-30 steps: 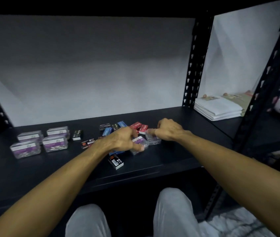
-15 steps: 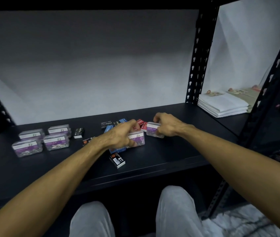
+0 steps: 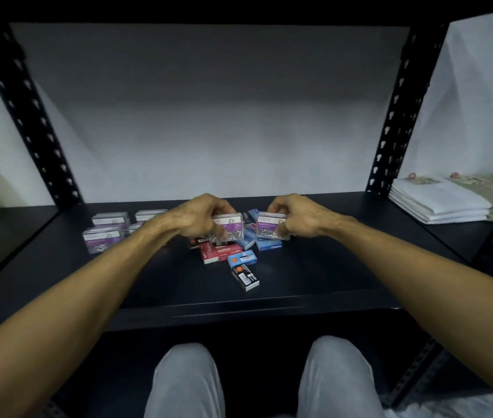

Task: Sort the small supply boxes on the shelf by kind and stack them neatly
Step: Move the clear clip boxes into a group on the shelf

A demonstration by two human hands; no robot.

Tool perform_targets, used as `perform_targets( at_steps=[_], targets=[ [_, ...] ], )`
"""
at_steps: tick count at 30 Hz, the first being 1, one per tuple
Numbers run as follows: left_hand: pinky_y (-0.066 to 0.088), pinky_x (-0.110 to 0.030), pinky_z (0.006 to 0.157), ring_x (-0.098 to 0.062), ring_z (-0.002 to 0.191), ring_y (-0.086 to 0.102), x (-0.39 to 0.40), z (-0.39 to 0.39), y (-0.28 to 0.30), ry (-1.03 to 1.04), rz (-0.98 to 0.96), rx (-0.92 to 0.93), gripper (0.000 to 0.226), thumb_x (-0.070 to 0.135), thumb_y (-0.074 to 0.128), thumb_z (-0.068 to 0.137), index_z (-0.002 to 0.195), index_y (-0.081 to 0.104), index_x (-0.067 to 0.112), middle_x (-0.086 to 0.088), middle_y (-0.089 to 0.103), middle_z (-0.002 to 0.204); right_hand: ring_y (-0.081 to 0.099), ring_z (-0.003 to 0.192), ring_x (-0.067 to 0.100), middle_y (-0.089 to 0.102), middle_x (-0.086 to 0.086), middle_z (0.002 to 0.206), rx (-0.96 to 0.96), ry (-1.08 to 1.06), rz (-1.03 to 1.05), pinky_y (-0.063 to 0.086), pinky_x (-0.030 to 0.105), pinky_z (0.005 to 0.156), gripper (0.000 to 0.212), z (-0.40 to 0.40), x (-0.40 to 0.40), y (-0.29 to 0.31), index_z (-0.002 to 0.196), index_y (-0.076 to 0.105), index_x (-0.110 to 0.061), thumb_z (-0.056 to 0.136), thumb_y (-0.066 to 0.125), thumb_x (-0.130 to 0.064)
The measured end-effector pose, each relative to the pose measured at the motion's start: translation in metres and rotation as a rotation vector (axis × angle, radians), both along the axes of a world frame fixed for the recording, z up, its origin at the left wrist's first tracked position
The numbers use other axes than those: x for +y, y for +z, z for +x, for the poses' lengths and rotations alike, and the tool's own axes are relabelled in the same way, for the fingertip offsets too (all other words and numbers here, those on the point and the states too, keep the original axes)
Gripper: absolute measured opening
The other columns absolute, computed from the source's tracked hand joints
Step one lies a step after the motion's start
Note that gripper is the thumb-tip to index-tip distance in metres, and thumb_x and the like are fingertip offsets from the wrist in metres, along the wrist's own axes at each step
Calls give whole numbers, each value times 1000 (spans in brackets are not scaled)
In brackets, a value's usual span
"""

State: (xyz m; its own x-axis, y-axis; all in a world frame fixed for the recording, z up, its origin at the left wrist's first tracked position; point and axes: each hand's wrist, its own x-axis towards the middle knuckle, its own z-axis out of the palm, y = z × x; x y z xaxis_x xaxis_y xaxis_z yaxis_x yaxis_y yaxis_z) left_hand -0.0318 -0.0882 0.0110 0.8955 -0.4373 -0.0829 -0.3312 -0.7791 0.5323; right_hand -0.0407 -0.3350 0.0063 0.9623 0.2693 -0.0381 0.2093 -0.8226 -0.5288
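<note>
- Our left hand [image 3: 192,217] pinches one clear paper-clip box [image 3: 229,227] by its ends; our right hand [image 3: 295,215] grips a second clear box [image 3: 271,225], both lifted just above the mixed pile [image 3: 233,251] of red, blue and black cartons.
- We judge the step to be pulling the paper-clip boxes out of the pile.
- Their kind already sits grouped at the left of the shelf [image 3: 314,276]: the paper-clip group [image 3: 109,229], possibly stacked, though our forearm hides part.
- Next we should carry both boxes left and set them squarely on that group.
</note>
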Motion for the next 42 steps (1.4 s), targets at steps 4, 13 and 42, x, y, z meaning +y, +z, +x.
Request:
perform_targets(
  at_steps=[4, 13, 42],
  targets=[
    [54, -27, 77, -10, 95, 66, 45, -10, 3, 87, -24, -2, 41, 12, 76, 83, 121, 63, 20, 5, 71, 108, 62, 94, 12, 62, 1, 113, 26, 80, 18, 53, 26, 73, 40, 1, 43, -1, 118, 57, -21, 84, 72, -7],
    [58, -38, 81, -24, 87, 70, 151, -39, -4, 234, 23, -22, 40, 12, 84, 73, 104, 63, 26, 1, 72, 97, 65, 86, 13, 64, -5, 100, 17, 238, 7, 51, 28, 71, 37, -4, 140, -6, 115, 59, -21, 83, 73, -8],
    [57, -34, 78, -19, 89, 68, 233, -52, -30, 286, 43, 18, 38, 0, 76, 75, 101, 61, 25, -1, 70, 98, 61, 108, 19, 60, 4, 130, -17, 357, 3, 52, 40, 94, 46, -12, 242, -38, 127, 57, -21, 85, 75, -17]
  ],
)
